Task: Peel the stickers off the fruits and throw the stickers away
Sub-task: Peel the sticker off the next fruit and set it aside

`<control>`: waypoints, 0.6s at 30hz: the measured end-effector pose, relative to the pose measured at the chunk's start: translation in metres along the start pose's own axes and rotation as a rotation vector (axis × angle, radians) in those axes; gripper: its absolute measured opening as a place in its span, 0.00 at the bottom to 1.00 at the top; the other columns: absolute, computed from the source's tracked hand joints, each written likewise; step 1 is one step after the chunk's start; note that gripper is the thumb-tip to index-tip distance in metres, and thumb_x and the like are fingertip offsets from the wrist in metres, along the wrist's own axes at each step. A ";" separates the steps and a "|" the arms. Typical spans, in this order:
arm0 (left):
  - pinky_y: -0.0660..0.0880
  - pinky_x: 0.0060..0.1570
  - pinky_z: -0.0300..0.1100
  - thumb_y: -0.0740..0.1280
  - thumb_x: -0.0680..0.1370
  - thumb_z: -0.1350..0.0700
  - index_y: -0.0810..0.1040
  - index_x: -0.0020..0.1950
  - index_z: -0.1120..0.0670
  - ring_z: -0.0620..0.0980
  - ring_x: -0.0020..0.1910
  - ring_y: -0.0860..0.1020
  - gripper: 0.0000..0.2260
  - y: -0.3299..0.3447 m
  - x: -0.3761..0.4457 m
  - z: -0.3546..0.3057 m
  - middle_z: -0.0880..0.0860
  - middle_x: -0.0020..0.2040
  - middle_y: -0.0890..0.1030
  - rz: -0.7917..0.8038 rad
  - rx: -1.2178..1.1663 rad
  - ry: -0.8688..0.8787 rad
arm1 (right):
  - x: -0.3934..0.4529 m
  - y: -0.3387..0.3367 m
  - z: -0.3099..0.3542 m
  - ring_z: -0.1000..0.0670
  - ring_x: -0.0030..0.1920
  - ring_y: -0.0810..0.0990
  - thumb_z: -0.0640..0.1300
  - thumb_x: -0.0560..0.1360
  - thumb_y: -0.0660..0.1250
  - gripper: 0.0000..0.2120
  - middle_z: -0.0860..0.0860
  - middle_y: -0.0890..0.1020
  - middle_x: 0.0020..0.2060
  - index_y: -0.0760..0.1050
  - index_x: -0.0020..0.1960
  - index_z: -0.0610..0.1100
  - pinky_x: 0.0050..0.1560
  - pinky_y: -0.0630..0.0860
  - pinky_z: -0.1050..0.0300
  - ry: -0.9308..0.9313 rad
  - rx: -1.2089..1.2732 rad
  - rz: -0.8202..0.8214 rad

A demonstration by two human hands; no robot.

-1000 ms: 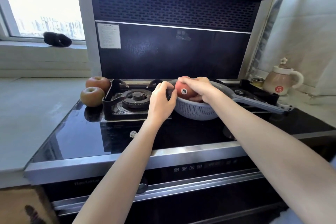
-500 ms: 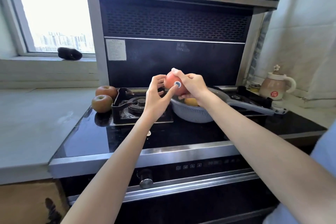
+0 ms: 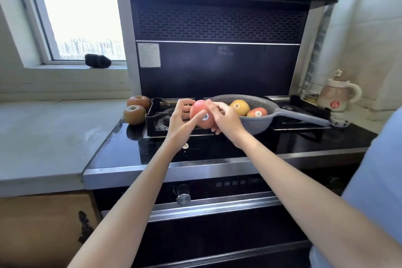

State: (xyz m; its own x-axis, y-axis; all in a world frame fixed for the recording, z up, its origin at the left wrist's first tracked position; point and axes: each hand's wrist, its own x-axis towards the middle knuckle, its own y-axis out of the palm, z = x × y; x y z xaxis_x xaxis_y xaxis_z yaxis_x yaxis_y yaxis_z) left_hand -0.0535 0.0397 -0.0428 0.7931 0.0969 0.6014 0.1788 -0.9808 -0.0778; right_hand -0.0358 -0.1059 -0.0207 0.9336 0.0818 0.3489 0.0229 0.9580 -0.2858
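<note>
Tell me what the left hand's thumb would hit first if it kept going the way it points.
Most likely the sticker on the pink apple. The left hand has its thumb aimed right at it, the tip almost touching, while the right hand holds the apple.

A: What is the person wearing?
B: A light blue garment (image 3: 374,180), seen at the right edge, plain and loose, well back from the fingers.
A: Sleeves?
B: None past the elbows; both forearms are bare down to the fingers.
A: Rings, a watch?
B: The left hand (image 3: 180,124) and right hand (image 3: 226,121) are bare.
</note>
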 end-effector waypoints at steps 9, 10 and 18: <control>0.80 0.45 0.41 0.74 0.73 0.51 0.78 0.54 0.52 0.44 0.45 0.81 0.13 0.001 -0.018 0.026 0.50 0.50 0.82 0.086 0.080 -0.061 | -0.014 0.001 -0.047 0.49 0.53 0.80 0.66 0.76 0.57 0.26 0.51 0.83 0.52 0.78 0.61 0.49 0.54 0.79 0.45 0.006 -0.134 -0.032; 0.80 0.44 0.40 0.74 0.73 0.51 0.78 0.55 0.52 0.43 0.45 0.81 0.13 0.002 -0.018 0.027 0.50 0.50 0.81 0.098 0.099 -0.058 | -0.014 0.002 -0.050 0.48 0.53 0.81 0.66 0.76 0.57 0.26 0.50 0.83 0.52 0.78 0.60 0.49 0.55 0.79 0.43 0.014 -0.137 -0.036; 0.78 0.42 0.36 0.73 0.74 0.50 0.77 0.56 0.53 0.49 0.45 0.80 0.14 0.004 -0.012 0.036 0.52 0.49 0.81 0.141 0.156 -0.105 | -0.006 0.003 -0.057 0.48 0.49 0.81 0.65 0.77 0.56 0.22 0.52 0.83 0.45 0.79 0.51 0.50 0.54 0.78 0.43 0.041 -0.166 -0.056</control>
State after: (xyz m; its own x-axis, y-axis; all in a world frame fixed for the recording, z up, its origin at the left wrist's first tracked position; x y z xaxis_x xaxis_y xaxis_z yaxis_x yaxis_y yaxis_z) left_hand -0.0416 0.0408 -0.0786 0.8714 -0.0137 0.4903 0.1438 -0.9485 -0.2821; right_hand -0.0212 -0.1191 -0.0751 0.9429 0.0147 0.3327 0.1311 0.9020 -0.4114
